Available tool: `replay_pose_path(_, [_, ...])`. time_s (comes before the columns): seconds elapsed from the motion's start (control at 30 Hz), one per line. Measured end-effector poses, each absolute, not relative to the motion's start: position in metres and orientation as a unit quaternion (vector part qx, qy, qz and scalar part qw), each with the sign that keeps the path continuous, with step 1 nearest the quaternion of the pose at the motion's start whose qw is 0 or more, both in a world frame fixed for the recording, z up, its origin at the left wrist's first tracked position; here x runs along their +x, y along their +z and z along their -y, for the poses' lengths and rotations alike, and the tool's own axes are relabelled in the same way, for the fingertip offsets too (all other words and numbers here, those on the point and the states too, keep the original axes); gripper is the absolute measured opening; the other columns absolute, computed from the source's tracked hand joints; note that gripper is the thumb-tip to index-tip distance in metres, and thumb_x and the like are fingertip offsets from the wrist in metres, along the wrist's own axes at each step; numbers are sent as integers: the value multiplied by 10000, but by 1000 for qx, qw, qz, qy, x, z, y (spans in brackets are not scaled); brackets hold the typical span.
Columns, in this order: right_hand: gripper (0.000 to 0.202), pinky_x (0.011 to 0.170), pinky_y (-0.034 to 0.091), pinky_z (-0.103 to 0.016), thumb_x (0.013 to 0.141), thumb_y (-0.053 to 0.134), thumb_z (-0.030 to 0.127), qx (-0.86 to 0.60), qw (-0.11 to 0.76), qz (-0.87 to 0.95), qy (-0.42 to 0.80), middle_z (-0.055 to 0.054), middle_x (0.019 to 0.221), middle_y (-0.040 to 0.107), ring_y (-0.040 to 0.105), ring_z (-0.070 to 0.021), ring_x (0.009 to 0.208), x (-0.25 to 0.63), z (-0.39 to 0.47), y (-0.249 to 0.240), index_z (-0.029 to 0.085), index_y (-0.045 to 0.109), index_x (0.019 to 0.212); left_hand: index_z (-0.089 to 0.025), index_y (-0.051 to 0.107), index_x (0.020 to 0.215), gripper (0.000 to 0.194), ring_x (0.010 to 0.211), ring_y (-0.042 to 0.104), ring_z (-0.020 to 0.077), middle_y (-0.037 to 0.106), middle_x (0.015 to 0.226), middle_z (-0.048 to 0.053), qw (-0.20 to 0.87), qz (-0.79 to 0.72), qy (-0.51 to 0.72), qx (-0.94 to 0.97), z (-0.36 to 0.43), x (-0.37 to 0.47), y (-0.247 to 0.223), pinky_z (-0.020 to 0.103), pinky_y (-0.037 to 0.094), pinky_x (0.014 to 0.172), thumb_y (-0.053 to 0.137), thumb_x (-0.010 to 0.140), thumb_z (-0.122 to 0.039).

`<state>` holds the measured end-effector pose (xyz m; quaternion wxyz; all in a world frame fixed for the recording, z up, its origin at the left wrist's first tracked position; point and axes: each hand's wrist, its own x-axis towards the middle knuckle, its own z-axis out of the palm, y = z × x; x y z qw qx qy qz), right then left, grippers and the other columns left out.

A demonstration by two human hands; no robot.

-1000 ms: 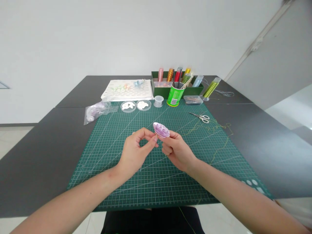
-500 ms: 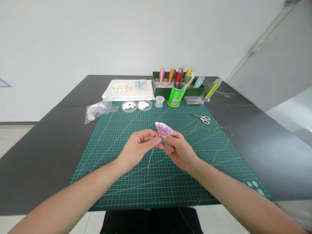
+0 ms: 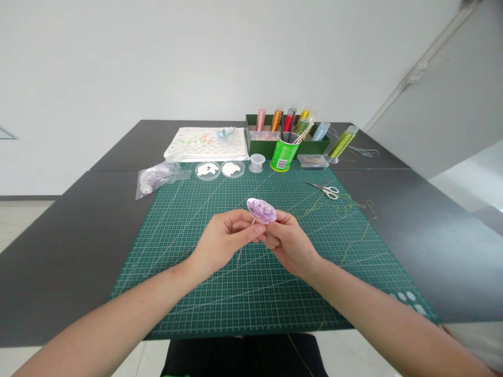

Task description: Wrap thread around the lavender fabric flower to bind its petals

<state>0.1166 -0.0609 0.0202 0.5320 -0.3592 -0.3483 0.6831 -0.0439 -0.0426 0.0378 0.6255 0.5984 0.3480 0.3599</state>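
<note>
A light purple flower (image 3: 261, 210) on a thin white stem is held up between both hands over the green cutting mat (image 3: 220, 309). My left hand (image 3: 231, 233) is closed, thumb and fingers pinching the stem just below the bloom. At the flower's right underside, my right hand (image 3: 288, 238) is closed on it, its fingers curled in. The stem's lower end sticks out beneath my left hand, pointing down. Where the fingertips meet under the petals is partly hidden.
White-handled scissors (image 3: 330, 192) and loose green thread (image 3: 356, 242) lie on the right. Behind stand a green can (image 3: 283, 153), a dark green box (image 3: 259, 149) with spools, two round dishes (image 3: 208, 170), a plastic bag (image 3: 157, 177) and white sheets (image 3: 204, 152).
The flower has tilted so that more of its layered face shows, and it has shifted slightly left and down. Less of the stem hangs below my left hand.
</note>
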Motion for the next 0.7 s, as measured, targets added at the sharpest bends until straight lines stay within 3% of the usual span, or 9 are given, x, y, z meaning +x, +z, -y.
replay_pose_path(0.4, [221,408,117,-215,688,889,349,-350,547,330,685,117,479,252,134,-35,442,118,60,23,187,741,713,-176,805,817,157,667,747,125,805,729,31,634,-339,425,550,41,-47,36,198,602,665,779,859,-325])
replay_pose_path(0.53, [169,415,126,-223,734,850,352,-409,574,381,598,97,475,315,176,-45,450,119,63,25,198,782,727,-184,818,858,111,647,742,120,801,715,24,605,-356,454,549,41,-49,41,189,601,638,768,864,-282])
replay_pose_path(0.7, [82,448,213,-229,806,778,251,-478,568,534,404,71,465,394,279,-58,461,126,67,30,190,829,784,-171,818,813,109,590,711,115,771,649,18,577,-379,475,546,36,-50,42,193,586,593,762,845,-259])
